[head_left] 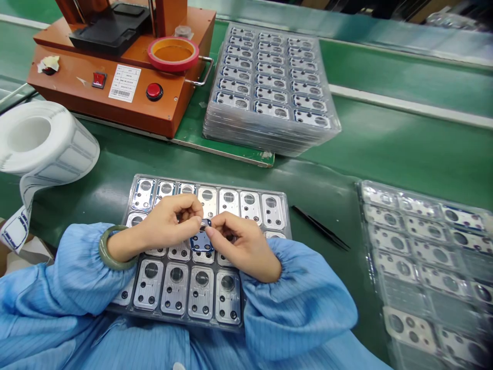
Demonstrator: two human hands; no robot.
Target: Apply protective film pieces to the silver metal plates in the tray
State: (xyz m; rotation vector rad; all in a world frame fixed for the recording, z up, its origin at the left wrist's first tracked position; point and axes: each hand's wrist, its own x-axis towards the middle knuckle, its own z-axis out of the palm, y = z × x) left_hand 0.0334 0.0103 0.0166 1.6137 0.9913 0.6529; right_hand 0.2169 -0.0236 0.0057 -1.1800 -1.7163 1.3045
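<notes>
My left hand [171, 218] and my right hand [246, 246] meet over the near tray, fingers closed in a pinch. Between their fingertips is a small blue-edged piece [206, 223], mostly covered by the fingers. Just below it shows a blue plate with round holes [202, 241]; whether the two are joined I cannot tell. Under both hands lies a clear plastic tray [285, 205] with rows of silver metal plates, each having one large round area and small dark holes. Some plates in its back row, such as the corner plate [144, 194], carry blue edging.
Black tweezers [321, 227] lie right of the tray. Another tray [419, 252], partly filled, is farther right. Behind stand stacked trays [265, 121] and an orange press machine [115, 77] carrying red tape [173, 54]. A label roll [77, 139] sits at left.
</notes>
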